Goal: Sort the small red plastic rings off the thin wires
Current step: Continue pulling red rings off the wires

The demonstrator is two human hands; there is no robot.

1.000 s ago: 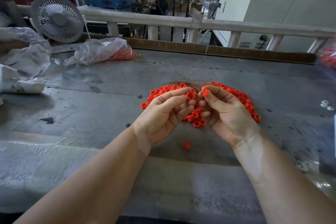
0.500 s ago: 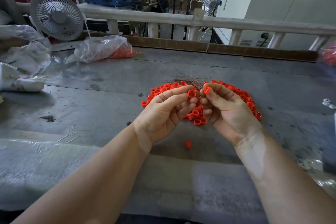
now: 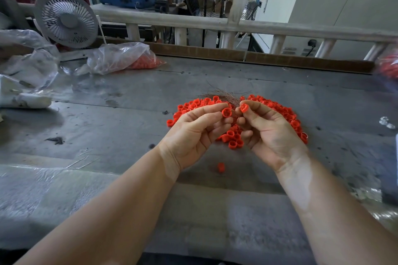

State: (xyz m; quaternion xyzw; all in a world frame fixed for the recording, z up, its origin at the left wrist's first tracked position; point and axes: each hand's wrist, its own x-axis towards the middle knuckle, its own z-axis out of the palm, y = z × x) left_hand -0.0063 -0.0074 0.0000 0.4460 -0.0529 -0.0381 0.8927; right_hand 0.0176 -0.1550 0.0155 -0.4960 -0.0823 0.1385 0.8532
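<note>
Before us a grey metal table (image 3: pixel 112 127), no writing we can read, our left hand (image 3: pixel 195 133) pinching a red ring (image 3: pixel 226 112), right hand (image 3: pixel 269 133) pinching another ring (image 3: pixel 244 107), ring pile (image 3: pixel 280 112) and thin wires (image 3: pixel 221 95) beneath, open tabletop all round.

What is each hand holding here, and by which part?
The left hand pinches a red ring by its outer wall at its fingertips. The right hand likewise pinches another red ring.
</note>
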